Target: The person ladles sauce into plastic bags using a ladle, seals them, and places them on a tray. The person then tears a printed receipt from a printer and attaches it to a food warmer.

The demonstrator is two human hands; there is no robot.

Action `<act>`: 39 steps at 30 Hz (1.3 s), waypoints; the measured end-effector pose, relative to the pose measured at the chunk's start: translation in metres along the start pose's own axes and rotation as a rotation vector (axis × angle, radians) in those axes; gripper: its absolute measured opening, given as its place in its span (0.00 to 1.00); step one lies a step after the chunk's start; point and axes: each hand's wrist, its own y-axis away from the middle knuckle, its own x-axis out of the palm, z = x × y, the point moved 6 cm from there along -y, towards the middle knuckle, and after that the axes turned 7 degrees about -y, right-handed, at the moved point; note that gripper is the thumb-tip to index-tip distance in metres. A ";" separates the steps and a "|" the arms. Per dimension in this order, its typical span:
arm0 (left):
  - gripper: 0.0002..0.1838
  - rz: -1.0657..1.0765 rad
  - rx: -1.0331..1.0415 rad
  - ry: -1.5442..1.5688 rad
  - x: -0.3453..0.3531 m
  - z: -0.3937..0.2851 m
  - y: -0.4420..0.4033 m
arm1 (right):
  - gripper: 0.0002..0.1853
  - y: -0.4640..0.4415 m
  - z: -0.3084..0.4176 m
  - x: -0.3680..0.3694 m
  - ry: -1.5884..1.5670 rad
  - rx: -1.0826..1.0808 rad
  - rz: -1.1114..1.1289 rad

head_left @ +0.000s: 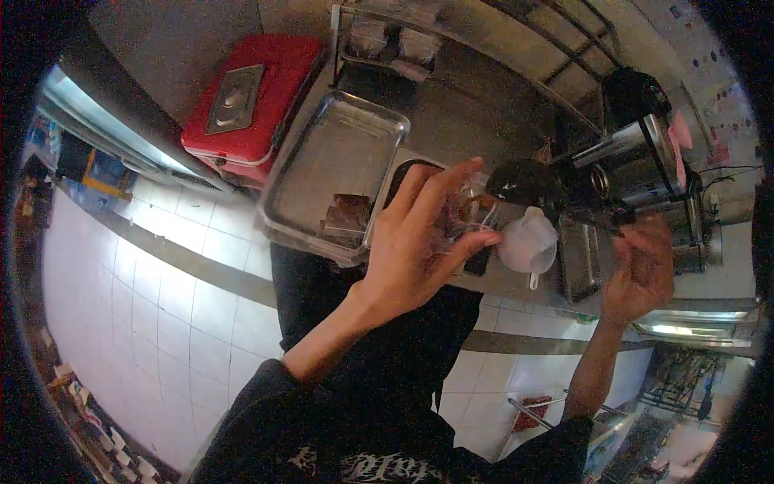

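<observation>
My left hand (407,242) is curved around a clear plastic cup or bag (476,208), its thumb and fingers on either side; the exact kind is hard to make out. My right hand (642,270) is raised at the right with its fingers curled together. A small dark shape shows at its fingertips, too blurred to name. Between the hands stands a whitish translucent measuring cup (528,244) with a handle. Left of my left hand lies a large shallow metal tray (326,153), with brown blocks (348,216), seemingly wrapped, at its near end.
A red cooler box (278,60) with a metal lid (234,98) on top stands at the left. A narrow metal pan (580,262) lies near my right hand. Shiny metal containers (637,161) stand behind it. A rack (334,48) holds clear packages at the back.
</observation>
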 end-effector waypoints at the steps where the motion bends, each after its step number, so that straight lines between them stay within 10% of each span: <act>1: 0.36 0.013 -0.015 0.000 -0.001 -0.001 -0.001 | 0.07 0.003 -0.002 -0.002 0.022 -0.054 -0.008; 39: 0.36 0.020 -0.069 0.068 -0.004 -0.001 0.003 | 0.07 -0.004 0.007 0.016 0.009 -0.061 0.043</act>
